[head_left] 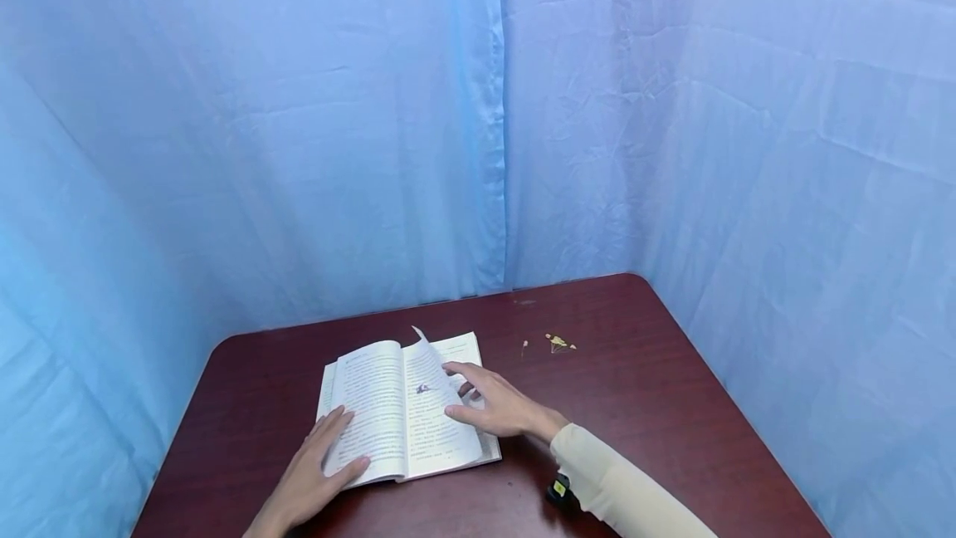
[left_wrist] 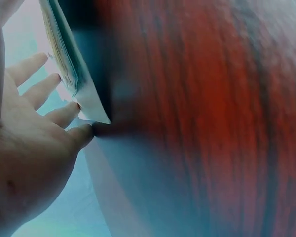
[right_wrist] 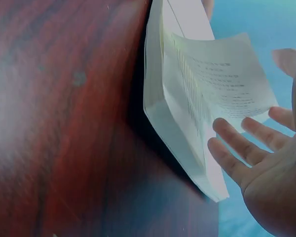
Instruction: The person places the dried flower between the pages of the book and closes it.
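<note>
An open book (head_left: 373, 405) lies on the dark red table, with printed text on both visible pages. One leaf (head_left: 441, 405) on its right side stands raised and curved, a small picture printed on it. My right hand (head_left: 496, 405) is at that leaf's outer edge, fingers spread. In the right wrist view the leaf (right_wrist: 232, 74) bends up beside the extended fingers (right_wrist: 256, 136), and a fingertip appears to touch it. My left hand (head_left: 309, 471) rests with spread fingers on the left page's outer edge. The left wrist view shows those fingers (left_wrist: 42, 91) along the book's side.
Several small dried yellow flowers (head_left: 557, 343) lie on the table (head_left: 635, 405) right of the book, with a single sprig (head_left: 524, 347) beside them. A black device with a yellow mark (head_left: 558, 488) is at the right wrist. Blue curtains (head_left: 336, 148) hang around the table.
</note>
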Demonstrator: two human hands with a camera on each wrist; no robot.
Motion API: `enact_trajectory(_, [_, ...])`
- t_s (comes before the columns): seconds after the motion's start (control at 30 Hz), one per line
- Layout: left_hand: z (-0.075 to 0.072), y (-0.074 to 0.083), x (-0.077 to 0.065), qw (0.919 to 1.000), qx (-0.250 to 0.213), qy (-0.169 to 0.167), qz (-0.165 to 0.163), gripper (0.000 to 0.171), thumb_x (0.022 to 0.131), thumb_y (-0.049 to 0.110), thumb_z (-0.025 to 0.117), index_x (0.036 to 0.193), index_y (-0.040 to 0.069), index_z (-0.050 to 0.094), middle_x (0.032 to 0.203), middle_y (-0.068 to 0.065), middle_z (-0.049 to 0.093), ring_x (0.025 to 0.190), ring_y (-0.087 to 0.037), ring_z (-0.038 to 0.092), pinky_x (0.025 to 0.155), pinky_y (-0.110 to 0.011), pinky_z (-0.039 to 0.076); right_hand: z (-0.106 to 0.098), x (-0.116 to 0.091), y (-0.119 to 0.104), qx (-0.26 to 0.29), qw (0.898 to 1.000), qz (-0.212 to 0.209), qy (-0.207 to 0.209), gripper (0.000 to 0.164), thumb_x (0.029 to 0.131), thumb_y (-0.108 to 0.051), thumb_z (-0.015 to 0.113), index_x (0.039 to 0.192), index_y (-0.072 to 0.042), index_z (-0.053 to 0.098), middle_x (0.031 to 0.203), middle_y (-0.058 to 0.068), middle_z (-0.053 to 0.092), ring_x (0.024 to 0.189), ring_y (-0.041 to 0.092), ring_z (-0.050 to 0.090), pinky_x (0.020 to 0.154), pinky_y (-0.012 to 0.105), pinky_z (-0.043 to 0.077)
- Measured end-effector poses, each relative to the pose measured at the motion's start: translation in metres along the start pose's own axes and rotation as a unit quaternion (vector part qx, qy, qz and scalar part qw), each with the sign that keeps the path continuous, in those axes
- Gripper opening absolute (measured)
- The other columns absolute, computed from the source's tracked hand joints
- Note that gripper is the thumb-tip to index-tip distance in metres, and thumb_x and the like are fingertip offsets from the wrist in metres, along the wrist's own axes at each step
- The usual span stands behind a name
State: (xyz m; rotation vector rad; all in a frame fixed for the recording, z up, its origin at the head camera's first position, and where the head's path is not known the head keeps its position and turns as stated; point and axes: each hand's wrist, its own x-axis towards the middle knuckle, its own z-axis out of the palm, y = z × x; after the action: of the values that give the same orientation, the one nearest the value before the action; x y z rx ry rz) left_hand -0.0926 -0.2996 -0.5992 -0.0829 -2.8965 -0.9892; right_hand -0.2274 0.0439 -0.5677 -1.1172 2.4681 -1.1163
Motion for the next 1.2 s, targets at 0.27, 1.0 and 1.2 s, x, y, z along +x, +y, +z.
enact_trajectory(0.27, [-0.01, 0.008, 0.003, 0.9984, -0.011, 0.047, 0.03, 0.077, 0.094, 0.048, 0.074, 0.158, 0.018, 0.044, 0.164, -0.016, 0.042, 0.15, -0.044, 0.039, 0.103, 0.009, 0.003, 0.011, -0.002, -0.016, 0.022, 0.999, -0.041, -0.014, 0.065, 0.105, -0.047, 0.055, 0.161, -0.023, 0.035, 0.162, 0.0, 0.044, 0.127, 0.021, 0.064, 0.107, 0.036, 0.055])
enact_trajectory(1.0, [-0.033, 0.031, 0.014, 0.9978, -0.028, 0.059, 0.007, 0.069, 0.102, 0.04, 0.065, 0.163, 0.03, 0.033, 0.168, -0.014, 0.035, 0.153, -0.04, 0.036, 0.113, -0.059, 0.038, 0.059, 0.002, -0.04, -0.176, 0.975, -0.119, -0.059, 0.063, 0.106, -0.06, 0.041, 0.161, -0.03, 0.033, 0.171, 0.001, 0.029, 0.158, 0.022, 0.032, 0.126, 0.047, 0.035])
enact_trajectory(1.2, [-0.035, 0.028, 0.014, 0.9977, -0.037, 0.055, 0.015, 0.07, 0.101, 0.038, 0.068, 0.162, 0.029, 0.035, 0.168, -0.016, 0.035, 0.154, -0.043, 0.034, 0.112, -0.065, 0.037, 0.068, 0.0, -0.04, -0.185, 0.973, -0.126, -0.059, 0.063, 0.106, -0.061, 0.039, 0.162, -0.031, 0.033, 0.172, 0.0, 0.028, 0.159, 0.021, 0.03, 0.127, 0.045, 0.034])
